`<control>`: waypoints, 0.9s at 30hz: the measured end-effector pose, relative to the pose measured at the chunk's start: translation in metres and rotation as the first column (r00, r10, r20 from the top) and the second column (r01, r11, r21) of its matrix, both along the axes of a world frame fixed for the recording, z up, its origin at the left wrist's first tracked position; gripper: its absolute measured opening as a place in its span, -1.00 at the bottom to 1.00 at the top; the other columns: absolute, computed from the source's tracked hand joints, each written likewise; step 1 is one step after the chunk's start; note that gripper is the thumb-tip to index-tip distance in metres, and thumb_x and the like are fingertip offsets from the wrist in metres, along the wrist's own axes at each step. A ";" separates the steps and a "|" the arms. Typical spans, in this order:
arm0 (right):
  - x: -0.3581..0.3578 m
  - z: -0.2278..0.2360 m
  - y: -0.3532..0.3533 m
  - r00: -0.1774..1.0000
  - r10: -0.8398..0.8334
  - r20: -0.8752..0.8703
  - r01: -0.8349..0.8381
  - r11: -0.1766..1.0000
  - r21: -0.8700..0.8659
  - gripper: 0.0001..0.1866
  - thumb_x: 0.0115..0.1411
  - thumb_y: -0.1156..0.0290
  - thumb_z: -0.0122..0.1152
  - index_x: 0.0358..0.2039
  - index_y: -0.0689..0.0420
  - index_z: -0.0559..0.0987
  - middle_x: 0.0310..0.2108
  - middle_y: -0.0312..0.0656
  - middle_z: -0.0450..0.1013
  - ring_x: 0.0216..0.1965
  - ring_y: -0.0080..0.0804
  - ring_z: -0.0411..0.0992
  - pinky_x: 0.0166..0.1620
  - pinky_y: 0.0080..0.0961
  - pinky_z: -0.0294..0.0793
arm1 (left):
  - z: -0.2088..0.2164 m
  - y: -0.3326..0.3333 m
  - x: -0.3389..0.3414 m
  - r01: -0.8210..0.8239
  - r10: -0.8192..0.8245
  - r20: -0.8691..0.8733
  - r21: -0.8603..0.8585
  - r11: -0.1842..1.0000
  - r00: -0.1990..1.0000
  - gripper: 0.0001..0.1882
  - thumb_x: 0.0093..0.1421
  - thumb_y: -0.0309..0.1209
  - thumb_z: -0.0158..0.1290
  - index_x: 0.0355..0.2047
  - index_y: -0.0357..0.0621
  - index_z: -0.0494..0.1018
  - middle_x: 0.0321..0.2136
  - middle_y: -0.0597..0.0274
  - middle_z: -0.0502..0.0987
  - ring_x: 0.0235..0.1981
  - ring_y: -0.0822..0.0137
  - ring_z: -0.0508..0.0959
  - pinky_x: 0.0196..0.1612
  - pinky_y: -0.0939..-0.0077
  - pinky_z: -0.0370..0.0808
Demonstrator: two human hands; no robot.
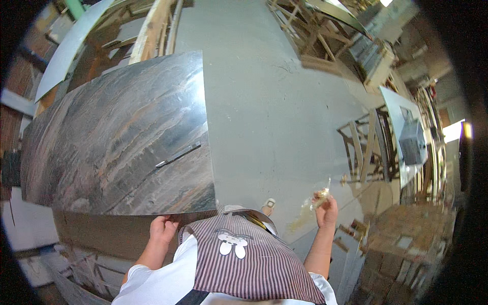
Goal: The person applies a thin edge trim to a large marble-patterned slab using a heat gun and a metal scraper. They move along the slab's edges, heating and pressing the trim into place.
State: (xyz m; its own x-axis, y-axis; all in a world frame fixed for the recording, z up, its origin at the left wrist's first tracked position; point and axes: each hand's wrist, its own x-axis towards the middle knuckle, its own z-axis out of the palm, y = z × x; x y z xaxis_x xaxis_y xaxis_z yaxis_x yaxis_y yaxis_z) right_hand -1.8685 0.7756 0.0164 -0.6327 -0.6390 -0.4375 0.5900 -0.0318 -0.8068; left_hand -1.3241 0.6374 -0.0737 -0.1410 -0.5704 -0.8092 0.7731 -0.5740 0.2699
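A dark marble-patterned panel (pixel 122 137) lies on a support to my front left, with a glossy sheen at its right side. My left hand (pixel 162 230) is at its near edge, fingers curled and partly hidden beneath it. On the panel rests a slim cutting knife (pixel 178 154) with a dark grey handle, untouched. Out to the right, my right hand (pixel 327 212) is closed on a crumpled, translucent yellowish wad (pixel 320 197), with a thin pale piece sticking up from it. What the wad is made of I cannot make out.
Grey floor (pixel 269 107) stretches ahead, with a yellowish patch (pixel 301 218) near my right hand. Wooden trestles (pixel 363 145) stand at the right beside a light board bearing a grey box (pixel 413 142). More wooden frames (pixel 325 33) are at the far right. A foot (pixel 269 204) shows below me.
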 end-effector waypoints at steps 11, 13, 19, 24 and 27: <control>-0.087 0.071 -0.094 0.748 0.655 -0.108 -0.660 0.716 -0.226 -0.25 -0.02 0.36 0.15 0.20 0.39 0.23 -0.04 0.08 0.44 0.08 -0.09 0.39 0.16 -0.24 0.31 | 0.024 0.068 -0.230 0.689 -0.375 0.758 -0.133 0.713 0.534 -0.42 0.16 -0.42 0.16 0.14 -0.34 0.24 0.01 -0.04 0.46 0.03 0.16 0.49 0.11 0.32 0.42; -0.097 0.097 -0.105 0.694 0.710 -0.118 -0.707 0.642 -0.295 -0.24 -0.04 0.34 0.16 0.18 0.40 0.23 -0.08 0.09 0.46 0.09 -0.05 0.36 0.19 -0.19 0.26 | 0.037 0.060 -0.268 0.772 -0.292 0.865 -0.156 0.616 0.407 -0.23 0.12 -0.34 0.22 0.24 -0.31 0.09 0.13 -0.13 0.32 0.16 0.07 0.36 0.20 0.25 0.32; -0.124 0.172 -0.141 0.598 0.791 -0.128 -0.610 0.347 -0.712 -0.24 -0.05 0.37 0.10 0.20 0.36 0.19 -0.03 0.06 0.45 0.13 -0.01 0.31 0.22 -0.17 0.19 | 0.074 0.002 -0.387 0.971 -0.044 0.993 -0.095 0.219 0.108 0.31 -0.15 -0.01 0.39 0.37 -0.21 -0.25 0.32 -0.30 -0.08 0.37 -0.16 -0.05 0.36 0.09 0.03; -0.134 0.213 -0.148 0.675 0.720 -0.162 -0.538 0.329 -0.776 -0.22 -0.03 0.29 0.12 0.22 0.29 0.15 -0.08 -0.01 0.44 0.14 -0.03 0.24 0.23 -0.13 0.12 | 0.048 -0.031 -0.478 0.983 0.075 0.989 -0.139 0.121 0.131 0.32 -0.22 0.04 0.41 0.37 -0.14 -0.20 0.32 -0.24 -0.05 0.36 -0.15 -0.03 0.35 0.08 0.04; -0.144 0.218 -0.146 0.656 0.741 -0.144 -0.476 0.257 -0.841 -0.23 -0.01 0.27 0.12 0.22 0.27 0.15 -0.05 -0.02 0.38 0.09 -0.09 0.27 0.22 -0.14 0.13 | 0.047 -0.038 -0.519 0.980 0.130 0.989 -0.099 0.175 0.076 0.20 -0.21 -0.01 0.41 0.32 -0.13 -0.06 0.28 -0.19 0.04 0.32 -0.13 0.06 0.32 0.10 0.12</control>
State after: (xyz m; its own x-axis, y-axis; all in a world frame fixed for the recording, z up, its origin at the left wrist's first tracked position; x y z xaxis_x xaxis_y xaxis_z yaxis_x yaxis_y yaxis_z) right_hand -2.0129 0.6298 0.2343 0.1453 -0.9045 0.4010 0.8751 -0.0716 -0.4787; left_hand -1.8428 0.5996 -0.0264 -0.4194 -0.9078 0.0091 -0.5534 0.2636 0.7901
